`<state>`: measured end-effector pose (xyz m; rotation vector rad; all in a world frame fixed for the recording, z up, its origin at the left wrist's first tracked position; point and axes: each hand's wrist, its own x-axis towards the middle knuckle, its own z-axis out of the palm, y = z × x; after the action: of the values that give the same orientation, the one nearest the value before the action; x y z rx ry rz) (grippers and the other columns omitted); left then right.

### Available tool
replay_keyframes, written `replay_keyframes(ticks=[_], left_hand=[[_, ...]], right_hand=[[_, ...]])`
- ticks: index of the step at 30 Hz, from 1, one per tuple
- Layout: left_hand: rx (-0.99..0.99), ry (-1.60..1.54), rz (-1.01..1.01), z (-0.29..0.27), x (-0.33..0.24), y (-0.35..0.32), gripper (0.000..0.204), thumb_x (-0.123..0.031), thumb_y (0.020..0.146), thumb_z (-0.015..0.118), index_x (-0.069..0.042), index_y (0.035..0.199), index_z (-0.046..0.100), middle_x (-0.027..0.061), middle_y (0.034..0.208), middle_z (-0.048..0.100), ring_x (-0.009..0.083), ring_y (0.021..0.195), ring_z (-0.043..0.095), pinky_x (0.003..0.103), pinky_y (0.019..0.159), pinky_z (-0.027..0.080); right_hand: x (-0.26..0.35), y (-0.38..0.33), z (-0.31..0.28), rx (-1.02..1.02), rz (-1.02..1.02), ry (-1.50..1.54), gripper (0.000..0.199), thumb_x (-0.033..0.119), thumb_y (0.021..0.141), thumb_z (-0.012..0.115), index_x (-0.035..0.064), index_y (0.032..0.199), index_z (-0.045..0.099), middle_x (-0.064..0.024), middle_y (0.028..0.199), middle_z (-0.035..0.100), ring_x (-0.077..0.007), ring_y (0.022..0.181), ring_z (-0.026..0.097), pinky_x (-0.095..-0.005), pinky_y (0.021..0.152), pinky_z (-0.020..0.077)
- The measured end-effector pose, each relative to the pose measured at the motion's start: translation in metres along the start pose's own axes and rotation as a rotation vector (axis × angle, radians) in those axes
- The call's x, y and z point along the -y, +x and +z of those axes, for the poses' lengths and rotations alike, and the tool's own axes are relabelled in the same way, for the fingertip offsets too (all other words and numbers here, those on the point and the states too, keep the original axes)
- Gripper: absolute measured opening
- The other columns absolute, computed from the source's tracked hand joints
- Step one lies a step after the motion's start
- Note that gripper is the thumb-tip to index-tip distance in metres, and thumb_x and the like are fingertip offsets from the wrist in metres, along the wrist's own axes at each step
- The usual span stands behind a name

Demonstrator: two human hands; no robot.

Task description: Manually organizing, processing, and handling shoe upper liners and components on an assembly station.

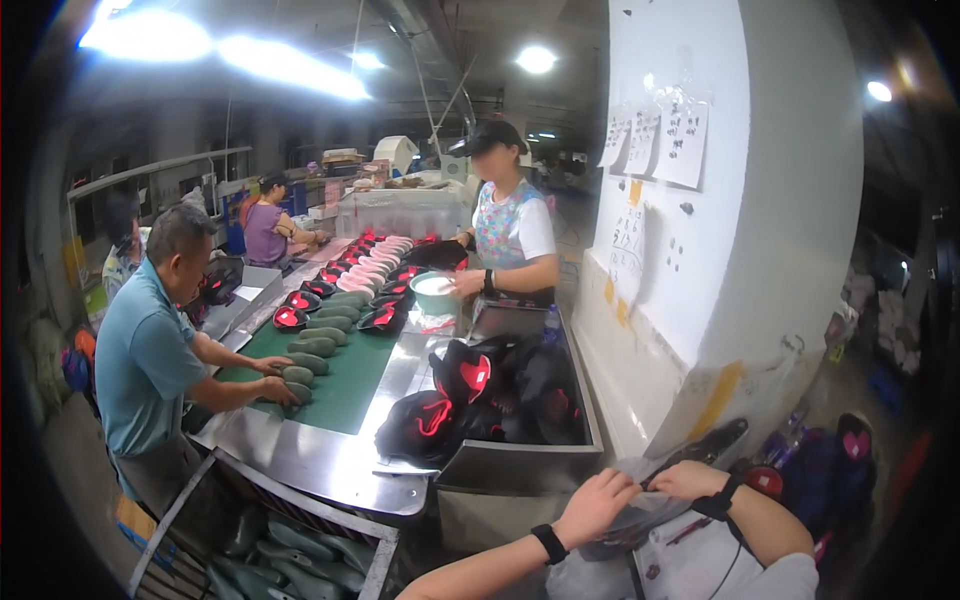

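A clear plastic bag point(640, 505) sits low at the front, right under the wearer's chin, crumpled between both hands above a pale printed garment or apron point(690, 565). The left hand point(597, 505) has its grip closed on the near edge of the bag, fingers curled over the film; a black band circles that wrist. The right hand point(688, 480) pinches the far edge, grip likewise shut on the plastic, with a dark watch strap on the wrist.

Just beyond the hands stands a steel bin point(520, 465) heaped with black shoe uppers point(470, 395) marked in bright red. The bin butts against a long steel tabletop point(330, 460) carrying a green belt point(350, 385). On the belt lie rows of grey-green shoe lasts point(318, 347), and farther along, more black-and-red uppers and pale pink pieces point(372, 265) in lines.

At the left a person in a blue shirt point(145, 360) leans over the belt, both hands on the nearest lasts. At the far end a person in a dark cap and patterned apron point(505, 235) holds a pale green bowl point(433, 293). A third person in purple point(263, 232) sits farther back. Below the tabletop's near corner a wire crate point(270, 550) holds more lasts. To the right rises a white pillar point(720, 230) with paper sheets taped to it.
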<state>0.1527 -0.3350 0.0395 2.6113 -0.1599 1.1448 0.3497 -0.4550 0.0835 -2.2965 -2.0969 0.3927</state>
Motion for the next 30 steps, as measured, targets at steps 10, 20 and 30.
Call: replay_keyframes(ticks=[10, 20, 30], left_hand=[[0.216, -0.294, -0.01, 0.064, -0.016, -0.045, 0.028, -0.007, 0.069, 0.057, -0.002, 0.095, 0.046, 0.0094, 0.1, 0.047, 0.026, 0.082, 0.054, 0.033, 0.065, 0.047], [0.3, -0.406, 0.025, 0.077, -0.07, -0.071, 0.041, -0.018, 0.076, 0.058, -0.004, 0.111, 0.042, 0.0122, 0.114, 0.044, 0.0308, 0.083, 0.056, 0.035, 0.067, 0.048], [0.957, -0.888, 0.073, 0.056, -0.243, -0.153, 0.061, -0.048, 0.077, 0.053, -0.001, 0.115, 0.046, 0.0234, 0.112, 0.05, 0.0403, 0.105, 0.045, 0.047, 0.088, 0.037]], right_hand=[[0.07, -0.1, 0.065, -0.476, 0.128, -0.209, 0.032, 0.024, 0.066, 0.066, 0.0073, 0.093, 0.058, -0.0094, 0.092, 0.056, -0.0279, 0.093, 0.05, -0.0379, 0.084, 0.0368], [0.14, -0.178, 0.138, 0.01, 0.182, 0.263, 0.033, 0.033, 0.082, 0.053, 0.0093, 0.105, 0.054, -0.0102, 0.1, 0.057, -0.0282, 0.094, 0.054, -0.0343, 0.078, 0.0448], [0.16, -0.218, 0.317, 0.102, -0.033, 0.521, 0.034, 0.029, 0.084, 0.047, 0.0073, 0.11, 0.053, -0.0137, 0.103, 0.057, -0.0264, 0.095, 0.054, -0.0339, 0.083, 0.0417]])
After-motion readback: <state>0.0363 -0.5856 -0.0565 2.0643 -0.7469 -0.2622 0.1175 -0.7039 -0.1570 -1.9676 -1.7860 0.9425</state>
